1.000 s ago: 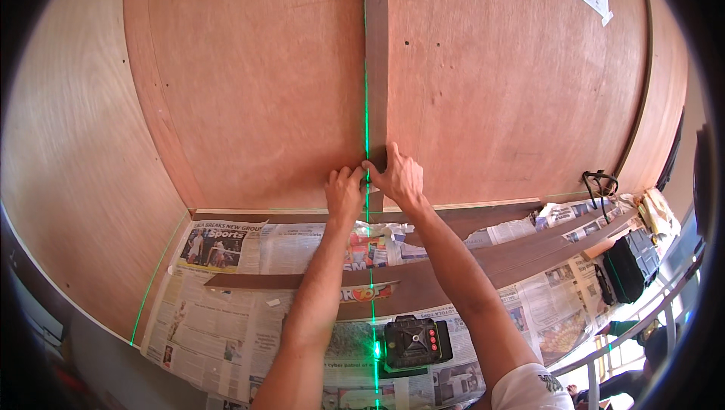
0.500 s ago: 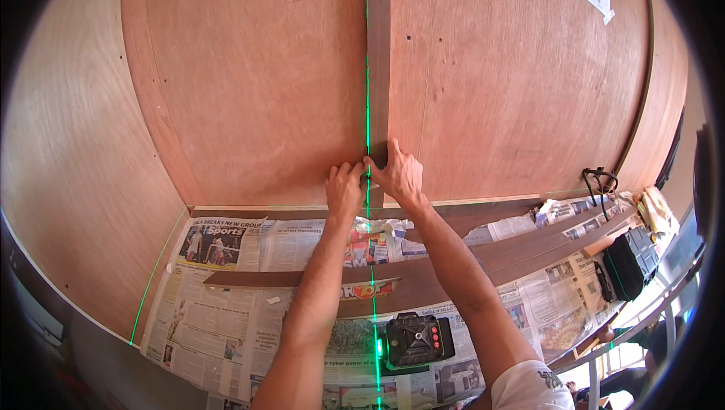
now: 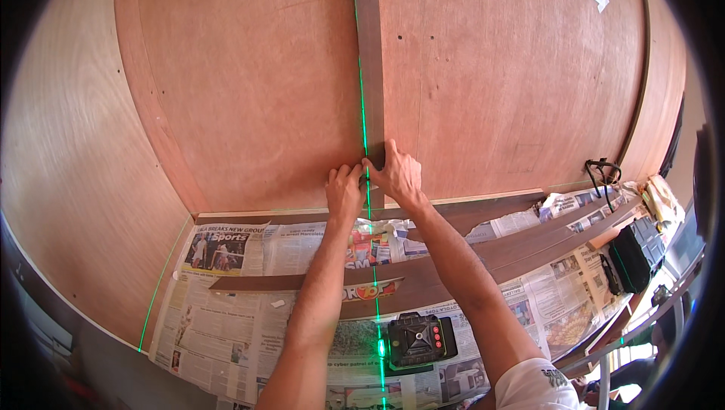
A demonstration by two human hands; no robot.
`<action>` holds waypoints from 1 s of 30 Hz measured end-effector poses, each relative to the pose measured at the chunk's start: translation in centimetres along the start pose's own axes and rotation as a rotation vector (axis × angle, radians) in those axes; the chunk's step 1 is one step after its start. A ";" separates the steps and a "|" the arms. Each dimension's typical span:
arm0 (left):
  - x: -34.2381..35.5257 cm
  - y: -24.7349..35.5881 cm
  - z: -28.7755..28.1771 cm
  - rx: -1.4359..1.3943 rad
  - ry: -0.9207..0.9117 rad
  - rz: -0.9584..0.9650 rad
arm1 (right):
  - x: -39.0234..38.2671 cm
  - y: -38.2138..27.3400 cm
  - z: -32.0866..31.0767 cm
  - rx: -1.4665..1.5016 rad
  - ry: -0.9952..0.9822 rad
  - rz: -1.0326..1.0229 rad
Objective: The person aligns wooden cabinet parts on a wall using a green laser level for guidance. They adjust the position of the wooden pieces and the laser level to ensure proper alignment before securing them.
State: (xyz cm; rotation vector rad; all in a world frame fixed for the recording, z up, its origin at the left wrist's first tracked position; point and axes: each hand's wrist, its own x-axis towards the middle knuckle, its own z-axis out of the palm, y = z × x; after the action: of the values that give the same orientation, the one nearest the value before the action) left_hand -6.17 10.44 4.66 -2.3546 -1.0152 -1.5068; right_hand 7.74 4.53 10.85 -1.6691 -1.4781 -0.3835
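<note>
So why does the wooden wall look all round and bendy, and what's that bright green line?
Head view: the fisheye lens bends straight edges toward the rim, so the flat plywood wall bulges and the corners go black. The green line is light from the laser level on the newspapers, running up beside the dark strip that the left hand and right hand press. Lighting is even daylight, sharp at centre.

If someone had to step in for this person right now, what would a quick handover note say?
Left hand: pressed flat on the plywood wall, fingertips at the dark vertical strip.
Right hand: spread over the strip's lower end, holding it to the wall.
Green laser line runs along the strip's left edge; laser level sits on the newspaper-covered floor below.
Done: strip placed upright at the line.
Left: whether it is fastened cannot be seen. More dark boards lie on the floor.
</note>
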 end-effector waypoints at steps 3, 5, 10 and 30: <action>0.0 0.2 0.0 -0.001 0.002 -0.010 | 0.0 0.1 0.0 -0.002 0.006 -0.007; 0.0 0.3 0.1 0.004 0.008 -0.013 | 0.1 0.2 0.1 -0.009 0.015 -0.006; -0.1 0.1 0.1 0.014 0.002 -0.015 | 0.0 -0.1 0.1 -0.003 -0.019 0.003; 0.0 0.2 0.2 0.019 0.002 -0.019 | 0.0 -0.1 -0.1 -0.008 -0.035 0.010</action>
State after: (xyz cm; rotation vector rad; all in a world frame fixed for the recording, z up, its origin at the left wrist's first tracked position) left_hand -5.88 10.40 4.61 -2.3373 -1.0498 -1.4991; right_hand 7.67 4.46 10.97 -1.6967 -1.4956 -0.3568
